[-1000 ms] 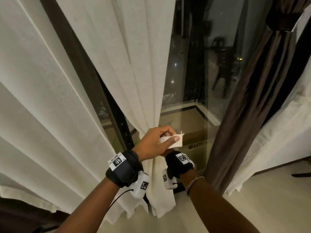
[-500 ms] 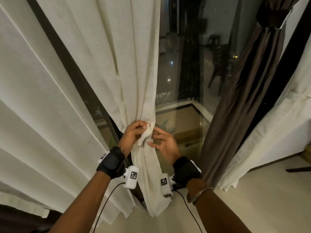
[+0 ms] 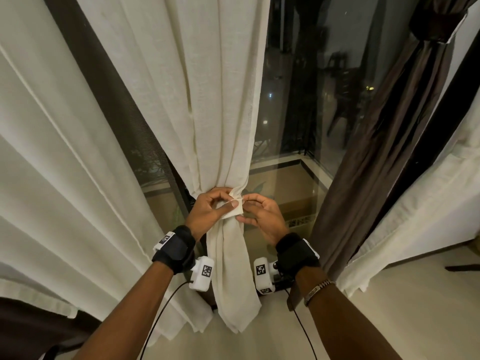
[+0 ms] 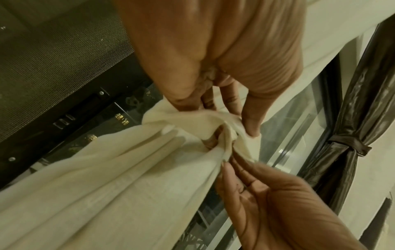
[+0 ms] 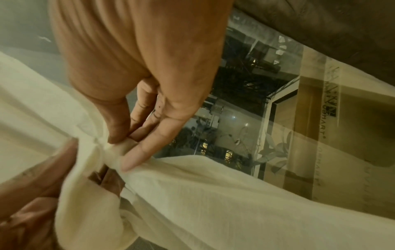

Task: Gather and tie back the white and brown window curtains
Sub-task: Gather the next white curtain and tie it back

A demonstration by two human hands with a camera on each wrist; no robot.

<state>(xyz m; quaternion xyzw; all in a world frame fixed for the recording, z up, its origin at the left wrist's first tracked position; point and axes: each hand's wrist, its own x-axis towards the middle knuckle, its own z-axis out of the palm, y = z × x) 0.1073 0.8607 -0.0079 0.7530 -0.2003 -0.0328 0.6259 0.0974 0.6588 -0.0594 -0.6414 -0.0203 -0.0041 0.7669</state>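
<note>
The white middle curtain (image 3: 207,105) is bunched into a narrow waist, with a white tie band (image 3: 235,211) wrapped round it. My left hand (image 3: 228,203) pinches the band's loose end, thumb on top, against the bunch. My right hand (image 3: 241,207) meets it from the right and pinches the band's tip. In the left wrist view my left hand (image 4: 235,125) grips the band (image 4: 233,133), and the right hand (image 4: 228,162) comes in below. The right wrist view shows my right hand (image 5: 121,143) nipping the cloth knot (image 5: 111,152). The brown curtain (image 3: 384,157) hangs at the right, tied high up (image 3: 436,24).
A wide white curtain (image 3: 52,152) hangs at the left and another white one (image 3: 428,203) at the far right. Dark window glass (image 3: 311,87) and its black frame (image 3: 179,188) stand behind the curtains. Pale floor (image 3: 389,307) lies below.
Half a second ago my right hand was spread open beside the bunch; now its fingers have closed on the tie band's tip. My left hand keeps its hold and has brought the band's end forward.
</note>
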